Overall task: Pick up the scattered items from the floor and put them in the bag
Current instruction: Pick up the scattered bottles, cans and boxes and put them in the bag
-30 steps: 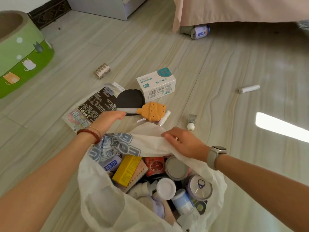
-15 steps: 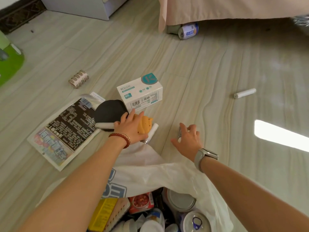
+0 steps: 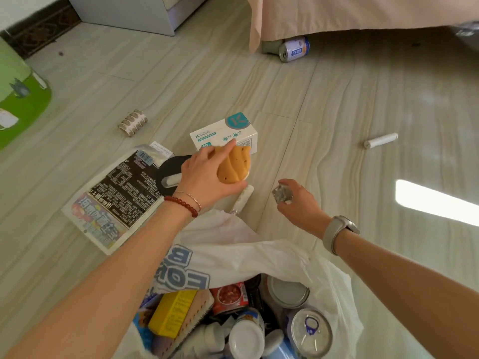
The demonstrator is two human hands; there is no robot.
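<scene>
My left hand (image 3: 204, 177) grips an orange paw-shaped item (image 3: 234, 164) lifted just above the floor. My right hand (image 3: 300, 203) pinches a small silvery wrapped item (image 3: 282, 194). The white plastic bag (image 3: 246, 257) lies open in front of me, full of cans, boxes and bottles. On the floor remain a white and teal box (image 3: 225, 133), a black round item with a white handle (image 3: 171, 172), a printed packet (image 3: 116, 195), a white tube (image 3: 243, 199) and a roll (image 3: 132, 123).
A white cylinder (image 3: 381, 140) lies to the right on the floor. A can (image 3: 294, 49) rests under the bed edge at the back. A green cat-print container (image 3: 18, 94) stands at the far left, and a grey cabinet (image 3: 124, 11) at the back.
My left hand has lifted the orange item off the floor. My right hand has picked up the small silvery item and turned palm up.
</scene>
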